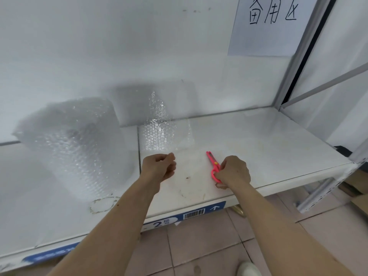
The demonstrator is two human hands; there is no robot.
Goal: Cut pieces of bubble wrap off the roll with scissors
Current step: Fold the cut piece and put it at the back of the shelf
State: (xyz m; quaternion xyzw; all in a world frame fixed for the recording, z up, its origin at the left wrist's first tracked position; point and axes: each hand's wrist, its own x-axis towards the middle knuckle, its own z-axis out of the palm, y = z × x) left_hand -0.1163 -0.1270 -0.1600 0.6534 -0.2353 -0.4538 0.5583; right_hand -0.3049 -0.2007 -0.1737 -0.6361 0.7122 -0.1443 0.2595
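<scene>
A big roll of clear bubble wrap stands at the left of the white shelf, its loose end spread toward the front edge. A cut piece of bubble wrap leans against the back wall in the middle. Pink scissors lie closed on the shelf, blades pointing away from me. My right hand grips their handle near the front edge. My left hand hovers just in front of the cut piece with fingers curled and thumb against the forefinger. I see nothing held in it.
A paper sign with handwriting hangs on the back wall at upper right. A metal upright closes off the shelf's right side. Blue labels run along the front edge. Below is tiled floor and my shoe.
</scene>
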